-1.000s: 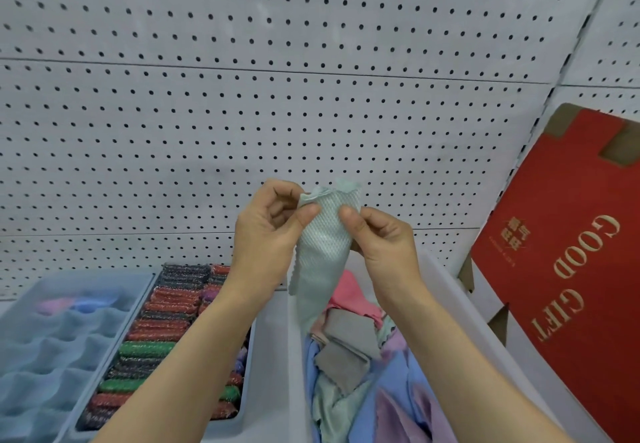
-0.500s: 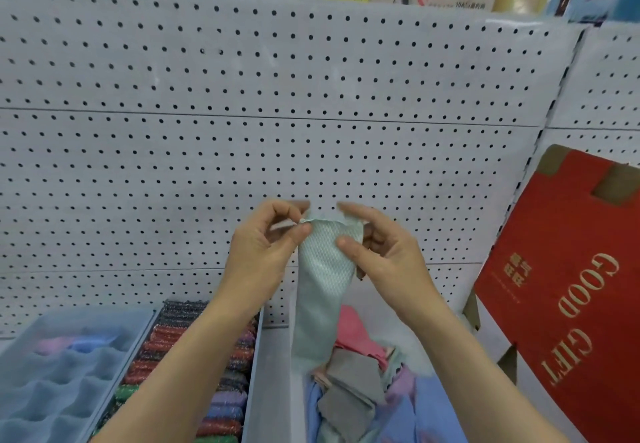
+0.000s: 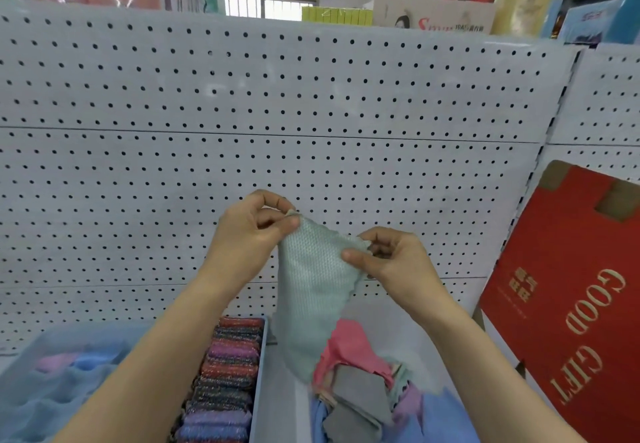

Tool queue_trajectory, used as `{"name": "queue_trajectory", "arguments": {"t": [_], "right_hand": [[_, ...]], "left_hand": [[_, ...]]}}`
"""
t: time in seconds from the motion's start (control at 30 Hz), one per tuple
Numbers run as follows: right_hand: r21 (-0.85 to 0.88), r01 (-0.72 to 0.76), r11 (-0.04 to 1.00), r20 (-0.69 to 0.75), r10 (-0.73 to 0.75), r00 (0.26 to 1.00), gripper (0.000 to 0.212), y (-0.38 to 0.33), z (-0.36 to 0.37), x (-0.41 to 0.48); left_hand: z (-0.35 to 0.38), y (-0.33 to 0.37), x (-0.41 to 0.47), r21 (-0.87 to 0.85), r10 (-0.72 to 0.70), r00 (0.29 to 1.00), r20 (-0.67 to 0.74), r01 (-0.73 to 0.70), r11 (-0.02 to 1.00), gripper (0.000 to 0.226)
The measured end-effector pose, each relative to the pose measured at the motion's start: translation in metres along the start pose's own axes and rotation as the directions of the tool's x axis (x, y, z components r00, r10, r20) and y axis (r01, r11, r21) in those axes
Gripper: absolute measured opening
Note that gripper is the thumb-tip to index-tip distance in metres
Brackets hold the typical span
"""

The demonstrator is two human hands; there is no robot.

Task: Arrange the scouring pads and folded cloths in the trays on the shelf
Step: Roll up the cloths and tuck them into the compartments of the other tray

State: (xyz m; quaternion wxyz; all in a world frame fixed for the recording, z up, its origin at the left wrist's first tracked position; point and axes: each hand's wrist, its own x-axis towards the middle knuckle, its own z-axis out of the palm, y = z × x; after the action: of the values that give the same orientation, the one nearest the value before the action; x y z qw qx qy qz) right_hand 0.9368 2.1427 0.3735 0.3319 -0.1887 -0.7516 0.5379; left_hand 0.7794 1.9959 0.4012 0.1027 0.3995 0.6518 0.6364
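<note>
A pale green textured cloth (image 3: 313, 286) hangs in front of the pegboard, held up at chest height. My left hand (image 3: 249, 238) pinches its upper left corner and my right hand (image 3: 391, 262) pinches its upper right edge. Below it a bin (image 3: 388, 335) holds a loose heap of pink, grey, blue and lilac cloths (image 3: 360, 383). To the left a narrow tray (image 3: 258, 383) is packed with a row of glittery scouring pads (image 3: 225, 380). At far left a divided blue tray (image 3: 52, 394) holds a couple of folded cloths (image 3: 72, 361) in its back cells.
White pegboard (image 3: 277, 103) backs the shelf. A red "GOOD GIFT" carton (image 3: 568, 304) leans at the right beside the bin. Boxes and packages stand on top of the pegboard wall.
My hands have drawn apart, spreading the green cloth wider from a narrow bunch. The view has tilted upward, showing the top of the pegboard.
</note>
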Motion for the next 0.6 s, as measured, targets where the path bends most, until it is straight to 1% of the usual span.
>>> {"name": "queue_trajectory", "arguments": {"t": [0.07,0.17,0.23,0.3,0.4,0.47,0.53,0.6], "right_hand": [[0.086,-0.038,0.996,-0.043,0.042,0.998,0.008,0.0,-0.002,0.002],[0.218,-0.069,0.974,-0.108,0.094,0.99,0.021,0.001,-0.001,0.005],[0.261,-0.045,0.964,-0.13,0.082,0.988,0.016,-0.001,0.001,0.004],[0.273,-0.012,0.962,-0.151,0.055,0.987,0.014,-0.004,0.002,0.003],[0.265,0.031,0.964,-0.151,0.009,0.988,0.026,-0.007,0.003,0.003],[0.276,0.02,0.961,-0.143,0.02,0.99,0.031,-0.007,0.003,0.004],[0.292,-0.008,0.956,-0.139,0.05,0.989,0.03,-0.009,0.004,0.004],[0.307,-0.028,0.951,-0.15,0.078,0.986,0.023,-0.011,0.004,0.003]], "left_hand": [[0.0,-0.003,0.0,-0.043,-0.032,0.999,-0.028,0.031,0.999,0.009],[0.0,-0.005,-0.002,-0.151,-0.071,0.996,-0.058,0.061,0.987,0.007],[0.001,-0.006,-0.003,-0.202,-0.078,0.994,-0.072,0.062,0.978,0.004],[0.001,-0.006,-0.005,-0.227,-0.071,0.994,-0.083,0.051,0.973,0.002],[0.002,-0.007,-0.006,-0.247,-0.056,0.992,-0.111,0.027,0.969,0.002],[0.003,-0.006,-0.007,-0.251,-0.047,0.99,-0.136,0.012,0.968,0.003],[0.003,-0.007,-0.007,-0.248,-0.037,0.986,-0.163,-0.005,0.969,0.005],[0.002,-0.007,-0.008,-0.252,-0.027,0.981,-0.194,-0.023,0.967,0.009]]}}
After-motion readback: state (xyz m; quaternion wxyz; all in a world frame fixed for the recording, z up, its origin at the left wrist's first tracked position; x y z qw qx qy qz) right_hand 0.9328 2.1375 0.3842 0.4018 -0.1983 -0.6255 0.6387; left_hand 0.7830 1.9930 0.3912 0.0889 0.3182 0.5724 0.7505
